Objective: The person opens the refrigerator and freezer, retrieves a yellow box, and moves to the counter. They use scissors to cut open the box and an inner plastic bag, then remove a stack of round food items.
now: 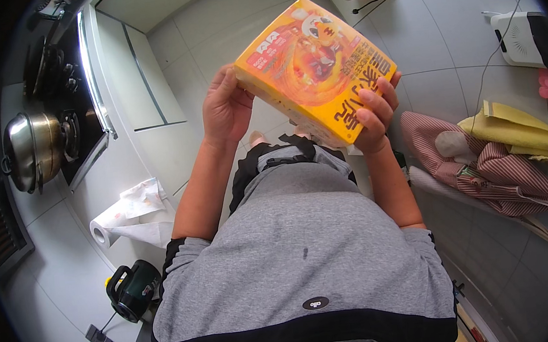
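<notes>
A yellow and orange printed cardboard box (316, 69) is held up in front of my body, tilted, with its broad face upward. It bears a cartoon animal and large writing. My right hand (377, 113) grips its near right corner, the fingers spread over the edge. At the left corner, my left hand (230, 101) pinches the box between thumb and fingers. The underside of the box and part of each hand's fingers are hidden.
To the left, a steel pot (32, 150) sits by a gas stove (70, 81). A paper towel roll (108, 229) and a dark electric kettle (135, 288) lie nearer. On the right are a striped apron (503, 170), a yellow cloth (519, 130) and a white appliance (519, 39) with a cord.
</notes>
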{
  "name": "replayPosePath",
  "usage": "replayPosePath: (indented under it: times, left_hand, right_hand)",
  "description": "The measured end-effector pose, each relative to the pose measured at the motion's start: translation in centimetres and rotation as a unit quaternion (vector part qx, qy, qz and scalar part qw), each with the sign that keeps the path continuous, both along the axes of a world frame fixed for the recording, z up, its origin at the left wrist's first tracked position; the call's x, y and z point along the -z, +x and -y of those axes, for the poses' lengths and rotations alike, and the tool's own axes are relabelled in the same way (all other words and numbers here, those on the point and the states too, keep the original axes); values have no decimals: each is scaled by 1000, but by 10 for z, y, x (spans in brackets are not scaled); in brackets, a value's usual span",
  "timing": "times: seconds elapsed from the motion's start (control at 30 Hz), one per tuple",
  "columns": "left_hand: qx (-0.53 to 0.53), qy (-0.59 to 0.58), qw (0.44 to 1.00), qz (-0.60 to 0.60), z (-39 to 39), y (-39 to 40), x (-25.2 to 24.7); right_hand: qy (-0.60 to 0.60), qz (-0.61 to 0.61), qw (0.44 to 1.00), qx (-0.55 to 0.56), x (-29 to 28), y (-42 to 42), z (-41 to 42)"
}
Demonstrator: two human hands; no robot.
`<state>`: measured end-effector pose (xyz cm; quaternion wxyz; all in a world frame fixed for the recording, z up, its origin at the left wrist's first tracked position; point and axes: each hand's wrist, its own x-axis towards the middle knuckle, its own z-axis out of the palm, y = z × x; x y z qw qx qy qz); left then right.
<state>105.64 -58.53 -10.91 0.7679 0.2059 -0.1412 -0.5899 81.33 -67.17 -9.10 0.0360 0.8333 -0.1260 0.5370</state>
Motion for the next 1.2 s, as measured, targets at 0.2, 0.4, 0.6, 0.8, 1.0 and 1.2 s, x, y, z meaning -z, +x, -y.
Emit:
replayPosePath:
  times: [0.2,0.4,0.6,0.8,1.0,1.2]
  left_hand:
    - [12,-1,1000,19,-1,0,-10]
    - [11,22,999,43,-2,-1,-18]
    - [20,63,997,45,0,-3,-25]
    - [8,88,995,39,1,-6,-28]
    - [16,6,998,58,4,4,-25]
    - [-43,19,973,226,11,1,-37]
  right_hand:
    - [60,31,998,10,4,1,-3]
    - [103,17,994,13,1,-2,0]
    - [178,40,983,-22,3,0,1]
    - [245,43,967,-53,-1,0,-3]
    - [476,137,862,-109,7,-2,-14]
    - [564,160,800,-130,5,-7,-17]
